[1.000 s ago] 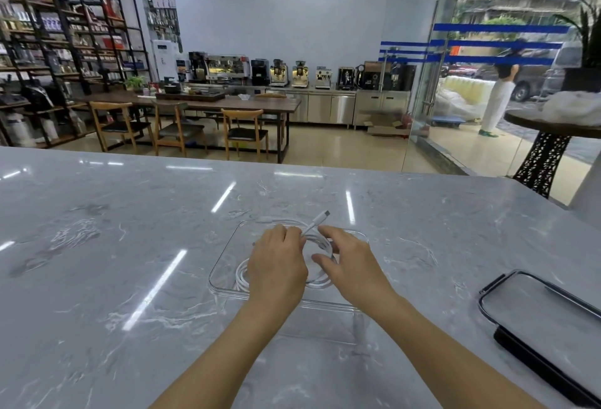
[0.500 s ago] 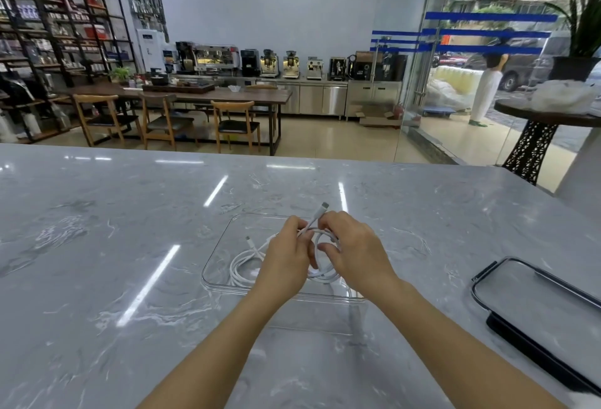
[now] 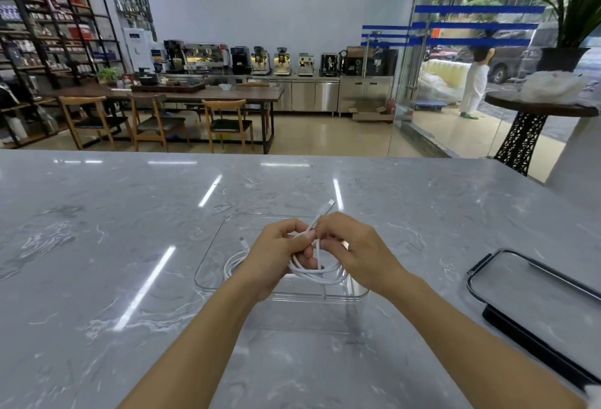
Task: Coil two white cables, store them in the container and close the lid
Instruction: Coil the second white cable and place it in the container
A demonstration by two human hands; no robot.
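Note:
A clear plastic container stands open on the grey marble counter. Above it, my left hand and my right hand both grip a coiled white cable. Its loops hang between my hands over the container, and one plug end sticks up past my fingers. A second white cable lies coiled inside the container at the left, partly hidden behind my left hand. The container's lid, clear with a dark rim, lies on the counter to the right.
The marble counter stretches wide on both sides. Behind it are wooden tables and chairs, shelves at the left, coffee machines along the back wall and a glass front at the right.
My hands have lifted the coiled cable up from inside the container and drawn closer together around it. The other cable in the container now shows at the left.

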